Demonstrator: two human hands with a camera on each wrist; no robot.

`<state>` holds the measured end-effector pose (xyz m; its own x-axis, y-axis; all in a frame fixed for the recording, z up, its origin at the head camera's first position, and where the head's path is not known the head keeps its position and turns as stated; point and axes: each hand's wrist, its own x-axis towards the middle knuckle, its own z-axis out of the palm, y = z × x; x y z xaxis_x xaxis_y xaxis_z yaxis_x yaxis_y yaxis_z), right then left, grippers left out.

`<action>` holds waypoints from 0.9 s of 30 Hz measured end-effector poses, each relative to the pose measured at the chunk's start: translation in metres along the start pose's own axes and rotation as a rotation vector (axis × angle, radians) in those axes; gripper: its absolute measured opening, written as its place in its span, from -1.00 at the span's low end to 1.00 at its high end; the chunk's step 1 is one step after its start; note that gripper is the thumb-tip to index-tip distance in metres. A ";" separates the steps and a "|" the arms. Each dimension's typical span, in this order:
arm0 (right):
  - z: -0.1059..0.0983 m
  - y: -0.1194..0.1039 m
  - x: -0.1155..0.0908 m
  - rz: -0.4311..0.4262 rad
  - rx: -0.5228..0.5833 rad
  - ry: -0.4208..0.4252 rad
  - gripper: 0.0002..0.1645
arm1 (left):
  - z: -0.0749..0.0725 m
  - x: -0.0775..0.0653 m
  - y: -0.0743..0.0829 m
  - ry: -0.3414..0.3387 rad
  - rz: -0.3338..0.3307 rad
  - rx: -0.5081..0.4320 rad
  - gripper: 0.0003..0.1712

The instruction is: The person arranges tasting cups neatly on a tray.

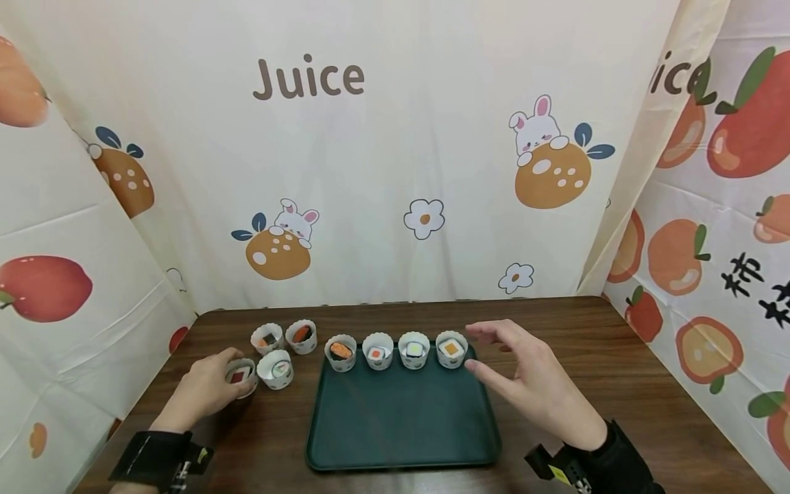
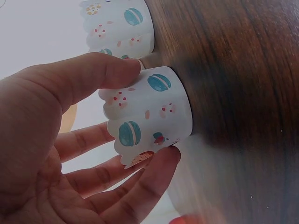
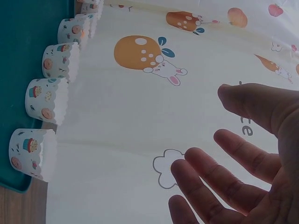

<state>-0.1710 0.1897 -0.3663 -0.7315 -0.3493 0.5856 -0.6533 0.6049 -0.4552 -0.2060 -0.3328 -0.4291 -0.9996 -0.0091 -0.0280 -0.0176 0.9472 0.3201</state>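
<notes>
Head view: across a brown tabletop [image 1: 549, 453], with a dark green tray [image 1: 404, 418] in the middle. Beside the tray's far right corner, a right hand [image 1: 543, 384] with fingers wide; on the left, a left hand [image 1: 200, 391] with fingers curled round a paper cup [image 2: 148, 109], beside three similar cups [image 1: 304, 349]; along the tray's far edge, four more cups [image 1: 414, 364], with small sushi-like pieces [image 1: 451, 348] inside.

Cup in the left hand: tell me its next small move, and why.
I'd probably raise the held cup slightly: the left hand grips its sides, and a neighbouring cup stands close on its right, so lifting should clear it. Four other cups line the far edge of the green tray.
</notes>
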 end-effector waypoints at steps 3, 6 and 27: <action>0.000 0.000 0.000 0.003 -0.001 0.000 -0.42 | -0.001 -0.001 0.000 0.014 0.007 -0.004 -0.36; 0.000 0.000 0.000 0.002 -0.004 0.001 -0.42 | -0.002 -0.004 -0.001 0.028 0.013 -0.002 -0.39; -0.001 -0.001 -0.001 -0.003 -0.005 -0.001 -0.42 | -0.019 -0.024 0.011 0.150 0.035 0.008 -0.39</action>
<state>-0.1691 0.1900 -0.3658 -0.7299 -0.3513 0.5863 -0.6542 0.6078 -0.4502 -0.1822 -0.3280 -0.4063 -0.9919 -0.0232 0.1249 0.0169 0.9503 0.3109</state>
